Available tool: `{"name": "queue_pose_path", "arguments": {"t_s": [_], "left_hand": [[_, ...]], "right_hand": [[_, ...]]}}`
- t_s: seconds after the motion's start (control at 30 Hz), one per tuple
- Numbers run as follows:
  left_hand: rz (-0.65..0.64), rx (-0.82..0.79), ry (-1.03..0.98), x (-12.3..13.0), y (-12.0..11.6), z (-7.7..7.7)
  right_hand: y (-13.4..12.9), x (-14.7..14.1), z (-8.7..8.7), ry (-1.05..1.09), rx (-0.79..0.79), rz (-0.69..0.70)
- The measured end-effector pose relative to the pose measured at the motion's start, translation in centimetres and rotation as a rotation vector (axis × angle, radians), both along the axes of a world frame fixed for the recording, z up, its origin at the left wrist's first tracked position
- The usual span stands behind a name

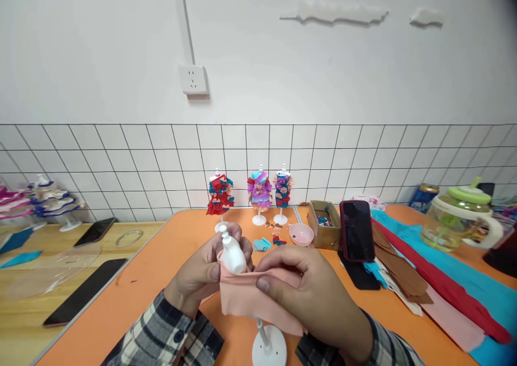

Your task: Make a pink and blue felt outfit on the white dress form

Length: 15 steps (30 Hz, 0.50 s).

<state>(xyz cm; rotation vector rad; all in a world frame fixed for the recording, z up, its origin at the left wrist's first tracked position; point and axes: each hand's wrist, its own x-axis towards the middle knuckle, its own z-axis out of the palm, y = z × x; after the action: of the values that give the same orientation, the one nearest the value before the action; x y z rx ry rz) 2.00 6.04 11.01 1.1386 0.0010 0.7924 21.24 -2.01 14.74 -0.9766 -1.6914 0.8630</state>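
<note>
The table (157, 269) runs out of frame below. Over it, the right hand (317, 290) pinches the cloth (242, 296) by its top edge, fingertips partly hidden; the left hand (202, 269) clasps cloth and dummy (233, 255), far fingers half masked. The cloth covers the tilted dummy's lower body.
</note>
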Motion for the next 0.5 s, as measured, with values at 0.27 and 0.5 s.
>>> {"name": "queue_pose_path", "arguments": {"t_s": [0.27,0.5], "left_hand": [[-0.096,-0.068,-0.042,0.2,0.9,-1.8],[0.115,-0.107,0.061,0.5,0.6,-2.3]], "right_hand": [[-0.3,0.1,-0.2,-0.020,0.072,-0.008],[0.1,0.3,-0.3,-0.059,0.001,-0.033]]}}
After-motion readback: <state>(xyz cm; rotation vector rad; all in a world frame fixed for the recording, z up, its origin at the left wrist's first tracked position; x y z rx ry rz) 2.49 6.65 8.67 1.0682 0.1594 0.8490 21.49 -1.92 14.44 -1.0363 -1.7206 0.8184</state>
